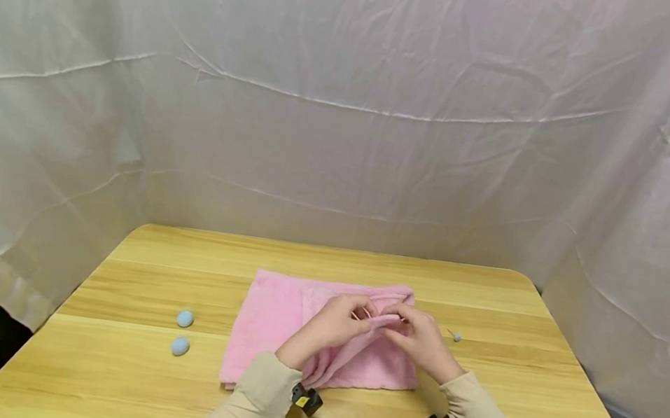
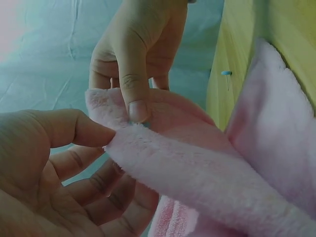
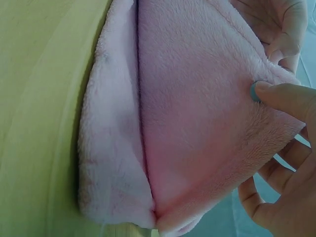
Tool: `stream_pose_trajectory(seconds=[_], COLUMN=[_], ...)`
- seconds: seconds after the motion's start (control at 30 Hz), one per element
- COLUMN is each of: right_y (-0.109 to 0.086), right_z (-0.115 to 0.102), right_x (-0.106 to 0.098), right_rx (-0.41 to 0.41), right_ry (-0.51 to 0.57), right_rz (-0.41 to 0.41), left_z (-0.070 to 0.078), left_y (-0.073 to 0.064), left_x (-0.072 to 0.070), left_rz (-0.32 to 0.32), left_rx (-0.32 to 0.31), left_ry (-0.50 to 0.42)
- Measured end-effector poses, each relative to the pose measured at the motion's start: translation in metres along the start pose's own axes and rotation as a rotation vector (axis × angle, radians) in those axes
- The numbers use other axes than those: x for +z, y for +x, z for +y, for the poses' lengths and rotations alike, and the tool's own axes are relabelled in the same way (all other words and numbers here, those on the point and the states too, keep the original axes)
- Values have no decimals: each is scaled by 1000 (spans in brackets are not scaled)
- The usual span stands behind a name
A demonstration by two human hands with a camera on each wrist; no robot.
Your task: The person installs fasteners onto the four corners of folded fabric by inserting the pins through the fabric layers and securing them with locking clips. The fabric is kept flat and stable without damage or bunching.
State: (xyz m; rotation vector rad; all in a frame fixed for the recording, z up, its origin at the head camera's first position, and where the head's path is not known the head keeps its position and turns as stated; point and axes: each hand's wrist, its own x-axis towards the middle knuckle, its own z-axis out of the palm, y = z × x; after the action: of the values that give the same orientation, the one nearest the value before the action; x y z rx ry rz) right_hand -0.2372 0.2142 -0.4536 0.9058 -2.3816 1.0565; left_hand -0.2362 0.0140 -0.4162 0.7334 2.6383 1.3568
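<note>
A fluffy pink towel (image 1: 269, 320) lies folded on the wooden table, its right part lifted between both hands. Thumb and fingers of my left hand (image 1: 341, 321) pinch the raised edge, with the other fingers loosely curled below it. Facing it, my right hand (image 1: 417, 340) grips the same raised part, thumb on one side and fingers behind. Under the right thumb's tip shows a small blue head (image 3: 255, 92), like that of a pin, against the cloth; any shaft is hidden.
Right of the towel, a thin pin with a blue head (image 1: 456, 337) lies on the table (image 1: 116, 378). Two round light-blue pieces (image 1: 184, 318) sit at the left, one in front of the other. Pale curtains (image 1: 342, 153) hang behind the table and at both sides.
</note>
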Motion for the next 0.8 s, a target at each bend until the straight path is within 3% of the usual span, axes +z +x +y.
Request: stream_pose_trajectory(seconds=[0.23,0.4,0.67,0.8], right_y=[0,-2,-2,-1], right_z=[0,2,1,0], right_x=[-1,-2,-2,-2], right_rx=[-1,-17,-22,-13], right_ry=[7,3,4,18], right_rz=[-2,5,0,-16], left_z=[2,3,-10,-27], left_y=[-2,-13,-44,-65], left_x=[-4,-13,-55,-80], left_rz=[-12,-3,77,120], left_rx=[18,14,56,19], left_ry=[18,34,94,159])
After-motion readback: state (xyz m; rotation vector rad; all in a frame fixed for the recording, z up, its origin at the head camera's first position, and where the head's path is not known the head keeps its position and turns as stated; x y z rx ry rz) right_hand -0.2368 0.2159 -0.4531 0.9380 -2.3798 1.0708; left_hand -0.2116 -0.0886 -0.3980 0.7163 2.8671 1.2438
